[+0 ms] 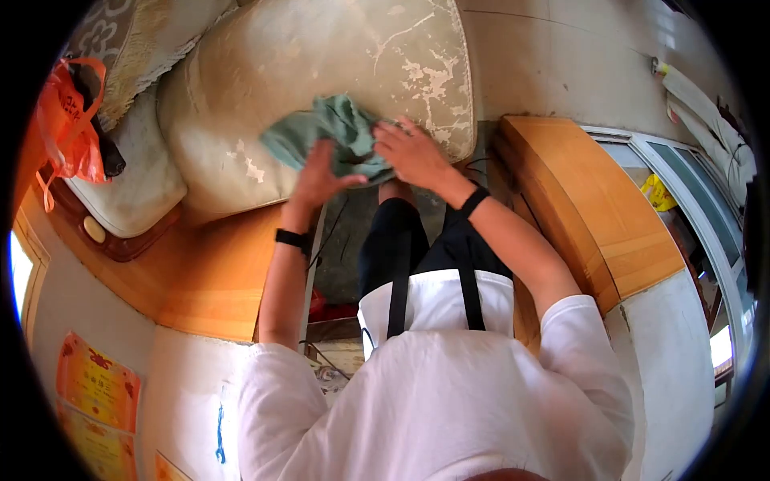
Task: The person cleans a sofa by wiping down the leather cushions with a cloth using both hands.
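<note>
A crumpled green cloth (pixel 290 143) lies bunched on the worn beige seat cushion (pixel 313 60), near its front edge. At the near side of the cloth is my left hand (pixel 319 178), slightly blurred, its thumb stretched out to the right and its fingers apart against the fabric. My right hand (pixel 413 158) is at the right end of the cloth, with fingertips on its edge; the thumb side is partly hidden. Both wrists carry a black band. Pale peeled patches show on the cushion around the cloth.
Wooden armrests stand on both sides, the left one (pixel 216 272) and the right one (pixel 589 192). An orange plastic bag (pixel 72 120) hangs at the upper left beside a smaller beige cushion (pixel 132 172). A glass-fronted cabinet (pixel 682 172) is at the right. Cables run along the floor.
</note>
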Available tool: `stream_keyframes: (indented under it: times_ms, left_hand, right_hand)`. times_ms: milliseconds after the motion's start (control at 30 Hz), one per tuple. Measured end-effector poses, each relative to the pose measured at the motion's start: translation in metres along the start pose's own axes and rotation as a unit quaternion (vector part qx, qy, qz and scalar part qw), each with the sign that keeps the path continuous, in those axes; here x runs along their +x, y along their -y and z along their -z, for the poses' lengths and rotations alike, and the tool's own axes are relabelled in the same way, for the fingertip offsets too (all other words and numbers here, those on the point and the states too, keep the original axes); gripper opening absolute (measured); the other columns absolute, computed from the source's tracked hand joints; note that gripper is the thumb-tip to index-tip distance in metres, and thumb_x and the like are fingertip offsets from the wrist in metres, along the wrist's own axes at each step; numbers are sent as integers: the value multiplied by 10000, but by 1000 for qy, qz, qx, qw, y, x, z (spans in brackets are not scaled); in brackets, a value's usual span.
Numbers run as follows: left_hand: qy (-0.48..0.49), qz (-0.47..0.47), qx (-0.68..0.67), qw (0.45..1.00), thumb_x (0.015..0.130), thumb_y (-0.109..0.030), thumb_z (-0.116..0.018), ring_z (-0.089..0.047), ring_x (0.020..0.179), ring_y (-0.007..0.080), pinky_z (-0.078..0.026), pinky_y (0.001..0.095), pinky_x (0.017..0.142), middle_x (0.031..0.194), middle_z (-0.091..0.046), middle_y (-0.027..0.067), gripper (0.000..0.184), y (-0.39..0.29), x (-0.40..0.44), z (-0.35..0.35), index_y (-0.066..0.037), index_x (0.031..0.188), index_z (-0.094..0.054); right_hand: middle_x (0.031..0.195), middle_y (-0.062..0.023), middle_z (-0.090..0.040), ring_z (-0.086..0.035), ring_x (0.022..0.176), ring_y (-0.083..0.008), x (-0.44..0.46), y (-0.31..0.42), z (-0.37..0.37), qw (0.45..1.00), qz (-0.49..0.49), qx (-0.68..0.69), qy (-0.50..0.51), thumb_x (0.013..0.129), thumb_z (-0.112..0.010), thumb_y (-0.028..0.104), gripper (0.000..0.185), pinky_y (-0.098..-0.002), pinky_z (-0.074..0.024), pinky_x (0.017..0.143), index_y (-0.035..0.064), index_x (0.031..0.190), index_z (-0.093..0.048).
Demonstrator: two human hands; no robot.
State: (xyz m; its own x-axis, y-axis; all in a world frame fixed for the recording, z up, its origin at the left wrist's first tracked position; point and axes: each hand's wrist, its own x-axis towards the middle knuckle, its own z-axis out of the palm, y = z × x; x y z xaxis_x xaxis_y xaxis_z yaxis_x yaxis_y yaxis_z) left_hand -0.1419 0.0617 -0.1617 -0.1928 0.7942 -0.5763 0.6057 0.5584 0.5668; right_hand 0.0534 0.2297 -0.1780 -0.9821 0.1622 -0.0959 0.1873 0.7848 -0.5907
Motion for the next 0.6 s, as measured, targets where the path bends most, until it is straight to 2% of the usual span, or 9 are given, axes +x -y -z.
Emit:
stream_keyframes:
  times_ms: [33, 100, 200, 300, 367, 400, 467, 533, 600]
  left_hand:
    - [-1, -87, -49, 995, 694, -532, -842, -468, 1283, 477, -432, 485, 1048, 1381, -466, 323, 992, -7, 0, -17, 56, 1377, -428]
    - [56, -30, -64, 996, 786, -363, -797, -558, 1152, 466, -482, 479, 959, 1329, -505, 292, 746, -37, -1, -42, 5, 1349, -474]
    - [87, -26, -67, 994, 798, -348, -781, -594, 1077, 462, -509, 479, 869, 1370, -499, 254, 636, -72, 26, -64, -39, 1299, -542]
    - [72, -21, -31, 997, 814, -315, -752, -576, 1127, 411, -486, 477, 886, 1378, -512, 194, 494, -109, 64, -52, -78, 1222, -603]
    - [-84, -83, 59, 991, 790, -291, -741, -537, 1164, 366, -435, 471, 939, 1346, -526, 181, 428, -117, 73, -34, -134, 1177, -645]
    - [-84, -81, 58, 991, 790, -291, -741, -537, 1164, 366, -435, 471, 939, 1346, -526, 181, 428, -110, 75, -32, -134, 1177, -645]
    - [-284, -80, 53, 954, 781, -286, -733, -474, 1233, 371, -363, 516, 1011, 1343, -529, 181, 509, -82, 80, -21, -184, 1268, -619]
    - [-341, -49, 62, 937, 794, -281, -716, -480, 1233, 386, -361, 538, 1015, 1348, -516, 220, 594, -29, 74, -20, -239, 1367, -566]
    - [-357, 27, 82, 930, 817, -277, -702, -450, 1280, 420, -350, 542, 1053, 1381, -490, 260, 649, 25, 50, -12, -194, 1431, -510]
  right_hand:
    - [1331, -116, -568, -494, 1301, -277, -9, -11, 9, 1000, -14, -1, -20, 784, -615, 88, 376, -477, -348, 1102, 71, 1159, -612]
    - [1238, -112, -603, -557, 1208, -294, -25, -38, 26, 997, -59, -3, -47, 702, -656, 45, 487, -463, -411, 1011, 98, 1182, -592]
    - [1083, -125, -623, -597, 1099, -317, -36, -65, 59, 985, -148, -28, -88, 736, -636, 49, 523, -444, -443, 931, 126, 1247, -559]
    - [1062, -152, -654, -616, 1063, -367, -29, -86, 76, 965, -231, -69, -98, 740, -654, 104, 606, -456, -462, 913, 137, 1326, -502]
    - [1056, -174, -666, -627, 1035, -389, -11, -88, 84, 959, -258, -44, -109, 751, -661, 139, 612, -478, -477, 890, 134, 1339, -493]
    - [1050, -197, -678, -638, 1007, -410, -2, -86, 86, 949, -289, -14, -124, 761, -667, 173, 621, -501, -492, 867, 131, 1352, -484]
    - [1023, -234, -686, -655, 933, -467, 21, -70, 75, 944, -304, -3, -125, 803, -677, 251, 653, -518, -538, 785, 189, 1405, -433]
    - [1009, -248, -684, -664, 923, -450, 46, -40, 56, 951, -291, 83, -69, 820, -678, 290, 627, -518, -541, 771, 148, 1381, -436]
    - [954, -260, -686, -670, 888, -454, 67, 0, 35, 954, -262, 143, 12, 828, -687, 326, 610, -519, -546, 750, 93, 1338, -444]
